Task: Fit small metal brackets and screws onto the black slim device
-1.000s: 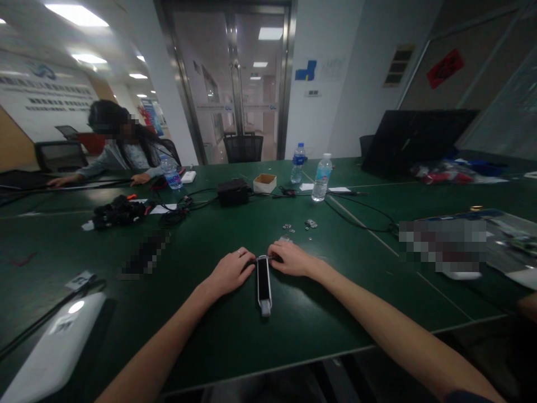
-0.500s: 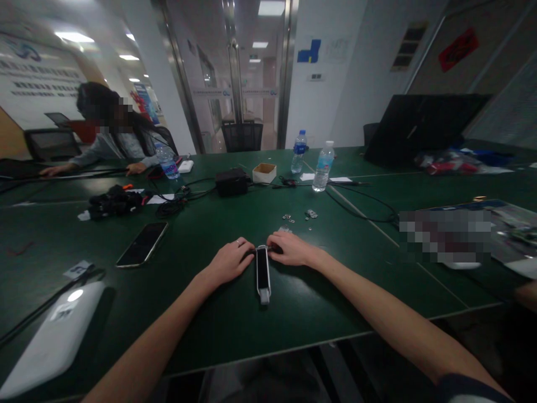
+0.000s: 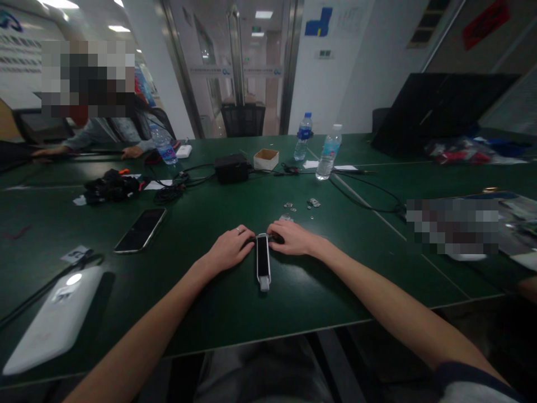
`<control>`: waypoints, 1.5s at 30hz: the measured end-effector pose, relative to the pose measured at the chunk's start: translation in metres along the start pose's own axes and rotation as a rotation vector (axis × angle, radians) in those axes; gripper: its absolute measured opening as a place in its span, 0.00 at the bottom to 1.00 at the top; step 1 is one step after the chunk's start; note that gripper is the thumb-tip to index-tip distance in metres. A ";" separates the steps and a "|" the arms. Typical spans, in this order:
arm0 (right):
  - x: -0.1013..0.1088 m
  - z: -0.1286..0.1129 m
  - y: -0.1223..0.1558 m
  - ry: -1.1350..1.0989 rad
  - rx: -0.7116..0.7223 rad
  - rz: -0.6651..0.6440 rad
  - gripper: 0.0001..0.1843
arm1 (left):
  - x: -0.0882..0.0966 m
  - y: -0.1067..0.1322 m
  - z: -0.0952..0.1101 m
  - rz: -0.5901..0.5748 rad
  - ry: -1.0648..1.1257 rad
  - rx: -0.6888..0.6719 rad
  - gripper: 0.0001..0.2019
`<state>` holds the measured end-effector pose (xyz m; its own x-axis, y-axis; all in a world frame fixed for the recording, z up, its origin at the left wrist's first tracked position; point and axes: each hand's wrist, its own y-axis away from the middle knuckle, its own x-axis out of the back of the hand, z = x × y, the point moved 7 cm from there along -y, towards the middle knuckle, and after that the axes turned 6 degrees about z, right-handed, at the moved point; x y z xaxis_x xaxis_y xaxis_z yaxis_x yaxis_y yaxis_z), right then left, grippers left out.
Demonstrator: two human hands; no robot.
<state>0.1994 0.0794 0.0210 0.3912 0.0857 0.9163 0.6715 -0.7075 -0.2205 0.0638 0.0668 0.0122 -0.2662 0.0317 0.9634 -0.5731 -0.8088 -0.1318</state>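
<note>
A narrow black device with a white rim lies lengthwise on the green table in front of me, a pale clip-like piece at its near end. At its far left corner my left hand, wearing a ring, has its fingers closed around a small dark part. Opposite, my right hand grips another dark part at the far right corner. Fingers hide most of both parts, so their kind cannot be told. Just beyond my right hand are a small clear plastic bag and several small metal rings.
Left are a smartphone and a white power bank with a cable. A black box, an open carton and water bottles stand farther back. A person sits across at the left. Electronics lie right.
The camera view has shifted, so the table scene sits slightly higher. Both hands keep their hold on the dark parts, and the device stays between them.
</note>
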 end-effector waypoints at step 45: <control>-0.001 -0.002 -0.001 -0.013 0.085 0.056 0.08 | 0.000 0.000 -0.021 0.110 0.204 -0.027 0.09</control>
<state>0.1971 0.0792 0.0212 0.4375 0.0571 0.8974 0.6989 -0.6496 -0.2994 0.0468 0.0789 0.0076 -0.4777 0.0648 0.8761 -0.5520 -0.7980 -0.2419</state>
